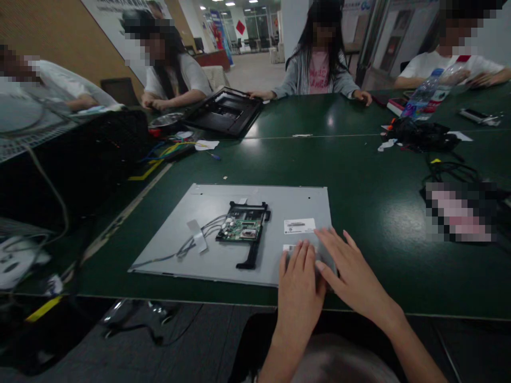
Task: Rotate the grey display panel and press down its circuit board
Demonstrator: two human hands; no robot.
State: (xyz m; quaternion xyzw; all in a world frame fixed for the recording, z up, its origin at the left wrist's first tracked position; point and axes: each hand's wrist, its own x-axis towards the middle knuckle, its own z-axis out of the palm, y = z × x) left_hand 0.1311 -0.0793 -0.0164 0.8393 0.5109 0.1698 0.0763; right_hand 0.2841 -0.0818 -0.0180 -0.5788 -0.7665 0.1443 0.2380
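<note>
A flat grey display panel (pixel 159 247) lies back side up on the green table in front of me. Its circuit board (pixel 242 227) sits in a black plastic bracket (pixel 252 254), and grey cables (pixel 195 238) run from it leftward under a strip of silver tape (pixel 198 236). My left hand (pixel 302 276) rests on the panel's near right part, fingers stretched, partly covering a small white label. Beside it, my right hand (pixel 357 274) has its fingers extended over the right edge, close to a larger white label (pixel 299 226). Neither hand visibly holds anything.
A co-worker's hand (pixel 261 95) touches a black plastic frame (pixel 225 111) across the table. Wires (pixel 171 151) and a small screwdriver (pixel 214 156) lie to the left. Plastic bottles (pixel 423 96), a black bundle (pixel 425 134) and a blurred pink item (pixel 459 213) are on the right.
</note>
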